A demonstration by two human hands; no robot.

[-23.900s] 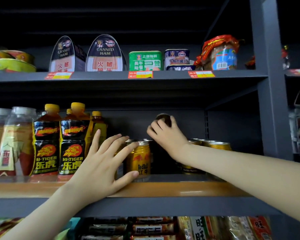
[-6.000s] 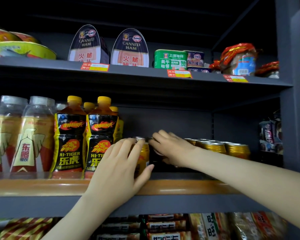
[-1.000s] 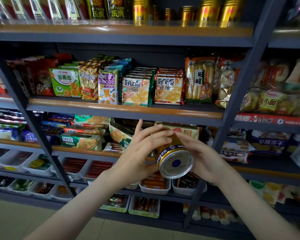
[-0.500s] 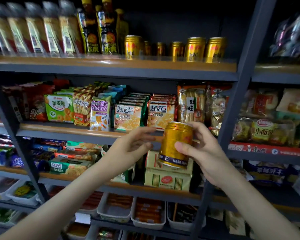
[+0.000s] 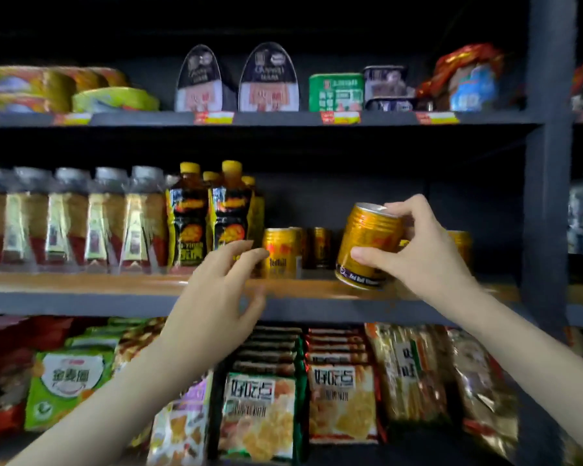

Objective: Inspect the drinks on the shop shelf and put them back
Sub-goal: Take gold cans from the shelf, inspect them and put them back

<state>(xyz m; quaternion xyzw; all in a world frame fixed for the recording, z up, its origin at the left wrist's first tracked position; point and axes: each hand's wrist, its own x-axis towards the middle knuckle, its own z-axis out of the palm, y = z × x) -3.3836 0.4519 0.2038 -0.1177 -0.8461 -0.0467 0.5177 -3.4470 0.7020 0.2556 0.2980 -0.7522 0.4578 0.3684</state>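
Status: our right hand point(image 5: 428, 260) grips one gold can point(image 5: 367, 243), thumb across the lower front, fingers round the top rim and far side. The can is tilted, top leaning right. Its base hangs just over the front edge of the drinks shelf point(image 5: 81, 284) and is not set down, as far as we can see.

Our left hand point(image 5: 216, 297) is free: fingers loosely spread, grasping nothing, in front of the shelf edge. Its fingertips sit right by the front standing can point(image 5: 280, 252). We can't tell if they touch it, because the frame is blurred.

Row: more gold cans further in point(image 5: 320, 245), plus one at the right point(image 5: 460, 245) half hidden behind the right hand. There looks to be a gap between them, directly behind the held can. Our read is that this is the slot.

Progress, as judged: this can is out of the row, so its put-back is open. It looks like the return step rather than the inspect step, since the can is at shelf height with its base toward the gap. To do: stand it upright in the gap and let go.

The pictures don't show whether the other cans, the yellow-capped bottles point(image 5: 189, 223) or the pale-capped bottles point(image 5: 64, 220) far left have been checked. All of them stand upright on the shelf.

Risk: the tilted base may clip neighbouring cans going in.
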